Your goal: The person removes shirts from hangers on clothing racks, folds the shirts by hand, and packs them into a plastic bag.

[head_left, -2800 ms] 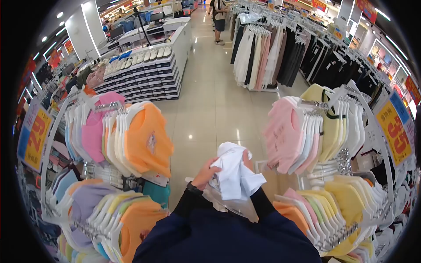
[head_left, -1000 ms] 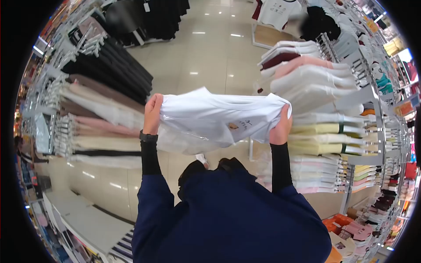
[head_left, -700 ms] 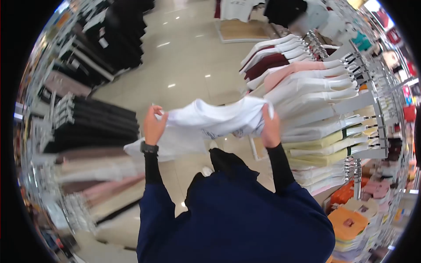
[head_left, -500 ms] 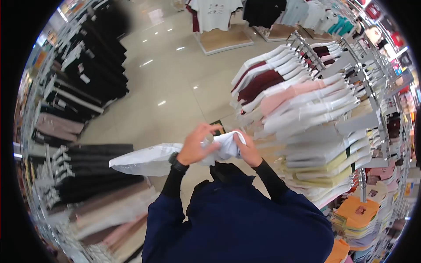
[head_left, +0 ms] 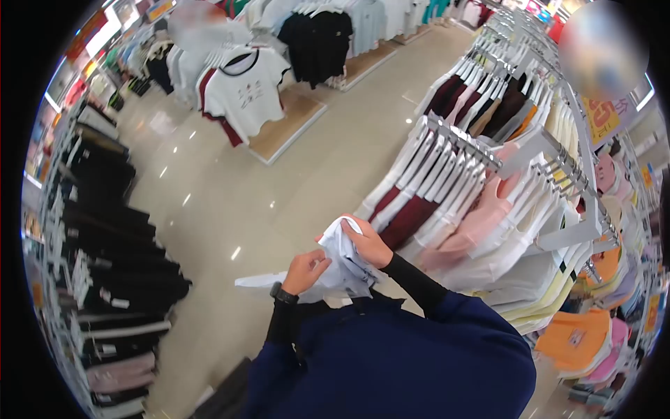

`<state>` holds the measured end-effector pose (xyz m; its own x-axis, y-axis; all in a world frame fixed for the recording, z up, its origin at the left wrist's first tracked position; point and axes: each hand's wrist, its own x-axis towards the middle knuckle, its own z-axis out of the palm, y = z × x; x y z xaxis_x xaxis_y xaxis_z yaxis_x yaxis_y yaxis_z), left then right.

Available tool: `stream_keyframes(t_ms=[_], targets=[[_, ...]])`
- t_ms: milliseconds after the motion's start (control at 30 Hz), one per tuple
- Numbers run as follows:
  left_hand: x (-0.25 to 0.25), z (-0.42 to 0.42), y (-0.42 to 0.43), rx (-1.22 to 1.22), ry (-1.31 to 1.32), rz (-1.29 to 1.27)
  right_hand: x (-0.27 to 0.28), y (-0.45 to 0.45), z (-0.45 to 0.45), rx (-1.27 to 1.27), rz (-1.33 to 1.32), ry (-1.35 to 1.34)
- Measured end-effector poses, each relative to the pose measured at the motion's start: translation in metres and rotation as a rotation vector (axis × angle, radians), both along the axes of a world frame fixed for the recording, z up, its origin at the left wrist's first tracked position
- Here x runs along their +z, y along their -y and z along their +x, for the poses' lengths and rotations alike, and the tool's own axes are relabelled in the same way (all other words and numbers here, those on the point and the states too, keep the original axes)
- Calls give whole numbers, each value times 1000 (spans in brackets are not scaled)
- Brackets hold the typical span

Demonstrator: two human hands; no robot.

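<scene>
A white garment (head_left: 340, 269), bunched up, hangs in front of my chest, and a pale, thin flap of it or of a wrapper stretches out to the left. My right hand (head_left: 368, 242) is closed on its upper edge, where a curved white band like a neckline shows. My left hand (head_left: 306, 271), with a dark watch (head_left: 283, 294) on the wrist, has its fingers pinched together against the garment's left side. Folds hide what exactly lies under those fingertips.
To my right stands a metal rack (head_left: 464, 143) of white, maroon and pink tops on hangers. Dark trousers (head_left: 115, 241) hang along the left. A white printed T-shirt (head_left: 244, 94) hangs ahead over a low wooden platform (head_left: 296, 122). Folded orange shirts (head_left: 574, 339) are stacked at lower right.
My view has turned rightward and up, showing more of the racks ahead. The left hand's spread fingers have come together against the garment, and the pale flap reaches less far left.
</scene>
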<state>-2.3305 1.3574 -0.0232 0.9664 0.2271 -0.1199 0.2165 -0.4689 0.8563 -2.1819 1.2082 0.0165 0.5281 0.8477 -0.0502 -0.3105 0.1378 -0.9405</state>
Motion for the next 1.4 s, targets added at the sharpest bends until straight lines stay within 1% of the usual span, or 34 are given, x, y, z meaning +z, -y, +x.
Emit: stream_keyframes(t_ms=[100, 133, 200, 233, 333, 433, 467, 533, 633, 667, 700, 733, 767, 833, 900, 933, 967, 1000, 1033, 1100, 1133, 1200, 1233, 1267, 1333, 1367, 1400], targets=[[-15, 27, -52, -28, 17, 48, 1, -48, 22, -90, 7, -27], [-26, 36, -71, -29, 47, 91, -9, -65, 31, -139, -33, 16], [-58, 52, -113, -44, 80, 125, -20, -91, 50, -140, -56, 34], [-63, 60, -138, -57, 99, 145, -17, -107, 59, -132, -76, 36], [-67, 90, -206, -61, 42, 250, 7, -156, 67, -337, -52, -31], [-86, 135, -258, -59, 54, 342, 19, -187, 82, -409, -115, 191], [-90, 150, -272, -10, 101, 309, 23, -196, 85, -453, -130, 198], [-83, 192, -293, 86, 199, 244, 20, -204, 96, -530, -227, 257], [-61, 247, -307, 146, 286, -43, -3, -201, 119, -672, -398, 323], [-67, 266, -309, 124, 297, -152, -17, -198, 126, -719, -462, 337], [-77, 289, -311, 107, 311, -261, -31, -195, 135, -753, -476, 334], [-76, 309, -312, 92, 321, -368, -45, -193, 143, -784, -489, 330], [-75, 325, -315, 34, 305, -317, -60, -192, 151, -813, -498, 322], [-42, 358, -320, -83, 277, -207, -79, -196, 170, -988, -469, 246], [-22, 395, -328, -211, 197, -169, -100, -193, 205, -1141, -458, 188], [-18, 411, -333, -270, 148, -146, -114, -187, 224, -1203, -466, 163], [-19, 430, -339, -318, 187, -68, -126, -183, 244, -1264, -473, 138], [-22, 452, -346, -368, 227, 10, -111, -184, 262, -1298, -397, 81], [-19, 474, -351, -423, 271, 84, -102, -186, 283, -1299, -383, 103], [-11, 514, -357, -522, 188, 149, -88, -179, 315, -1303, -385, 153], [-8, 534, -359, -571, 152, 180, -75, -176, 330, -1295, -432, 168], [-35, 574, -371, -530, 354, 357, -72, -173, 363, -1316, -404, 214], [-39, 593, -369, -505, 460, 442, -66, -171, 379, -1326, -390, 242], [-43, 612, -365, -469, 428, 480, -59, -171, 392, -1351, -372, 227], [-30, 648, -350, -399, 360, 559, -33, -178, 415, -1395, -360, 251], [-23, 665, -342, -390, 351, 425, -29, -179, 426, -1419, -353, 258], [-11, 681, -330, -380, 338, 292, -36, -177, 439, -1404, -417, 292]])
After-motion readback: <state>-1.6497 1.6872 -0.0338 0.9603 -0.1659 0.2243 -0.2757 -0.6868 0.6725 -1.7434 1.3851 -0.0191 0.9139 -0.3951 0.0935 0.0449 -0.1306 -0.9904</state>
